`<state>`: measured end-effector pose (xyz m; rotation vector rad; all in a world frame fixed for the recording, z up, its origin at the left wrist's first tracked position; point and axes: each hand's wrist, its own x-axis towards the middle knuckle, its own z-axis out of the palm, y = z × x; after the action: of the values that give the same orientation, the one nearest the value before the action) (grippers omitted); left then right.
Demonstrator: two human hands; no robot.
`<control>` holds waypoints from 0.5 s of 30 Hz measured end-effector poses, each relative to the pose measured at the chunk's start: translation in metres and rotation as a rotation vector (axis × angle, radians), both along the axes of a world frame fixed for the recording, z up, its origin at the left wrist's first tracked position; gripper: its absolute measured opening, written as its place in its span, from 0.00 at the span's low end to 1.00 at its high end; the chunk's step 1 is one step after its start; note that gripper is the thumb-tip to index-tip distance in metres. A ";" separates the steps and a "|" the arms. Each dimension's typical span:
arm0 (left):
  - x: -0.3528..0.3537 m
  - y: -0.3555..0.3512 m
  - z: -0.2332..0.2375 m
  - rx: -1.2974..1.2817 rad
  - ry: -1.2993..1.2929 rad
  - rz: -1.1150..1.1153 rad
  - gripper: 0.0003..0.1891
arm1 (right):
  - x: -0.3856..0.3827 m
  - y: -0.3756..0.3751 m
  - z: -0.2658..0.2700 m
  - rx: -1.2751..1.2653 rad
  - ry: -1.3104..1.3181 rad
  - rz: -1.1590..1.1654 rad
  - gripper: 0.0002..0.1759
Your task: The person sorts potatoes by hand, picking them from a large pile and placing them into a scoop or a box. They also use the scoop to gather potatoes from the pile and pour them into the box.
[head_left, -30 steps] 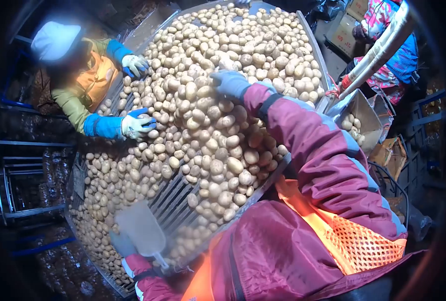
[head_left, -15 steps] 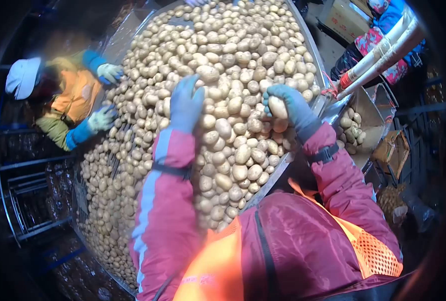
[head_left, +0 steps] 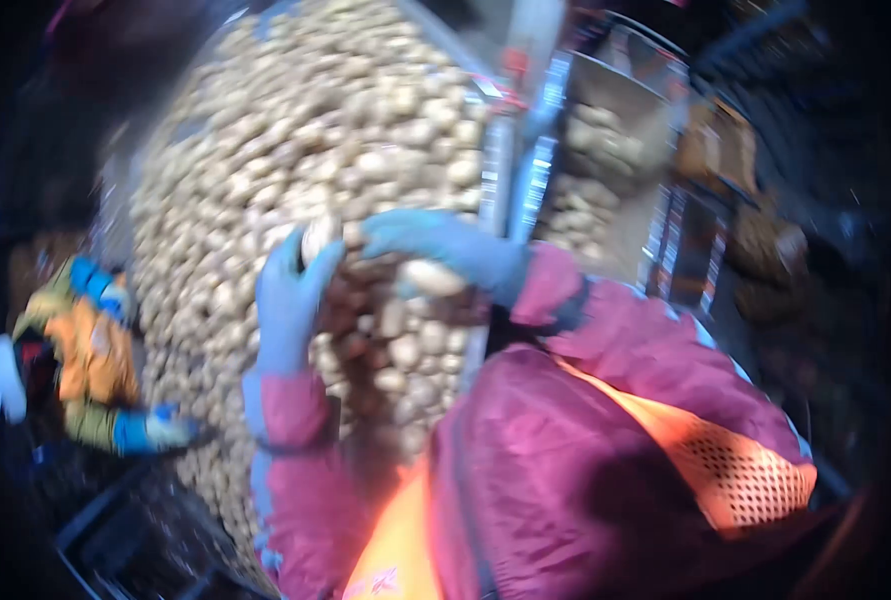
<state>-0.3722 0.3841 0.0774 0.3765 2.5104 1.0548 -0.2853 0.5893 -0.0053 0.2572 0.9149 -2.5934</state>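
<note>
Many pale potatoes (head_left: 265, 150) cover the sorting table in a wide heap, blurred by motion. My left hand (head_left: 287, 295), in a blue-grey glove, holds a potato (head_left: 319, 238) between thumb and fingers just above the heap. To its right, my right hand (head_left: 450, 250), gloved alike, reaches leftward with its fingers curled. An oblong potato (head_left: 433, 278) shows under its palm, and a smaller potato (head_left: 353, 235) sits at its fingertips.
Beyond the table's metal edge (head_left: 495, 180) on the right stands a bin (head_left: 640, 200) containing more potatoes. A cardboard box (head_left: 717, 145) lies farther right. Another person (head_left: 90, 345) in an orange vest works at the left side of the heap.
The view has swung, shifting the table and the other person leftward and down. My left hand has taken hold of a potato, and my right hand has come closer to it.
</note>
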 end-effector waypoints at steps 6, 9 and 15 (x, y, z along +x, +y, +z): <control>0.116 0.003 -0.023 0.204 -0.268 -0.093 0.29 | 0.069 0.015 0.033 0.462 0.115 0.158 0.10; 0.149 -0.002 -0.012 0.171 -0.224 -0.127 0.27 | 0.103 0.048 0.002 0.664 0.642 -0.107 0.08; 0.163 -0.061 -0.057 0.324 -0.262 0.009 0.26 | 0.242 0.215 0.065 0.867 0.128 -0.582 0.17</control>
<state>-0.2096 0.3233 0.0209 0.2938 2.1164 1.4202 -0.0432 0.8045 0.0595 0.6659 2.2611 -2.5118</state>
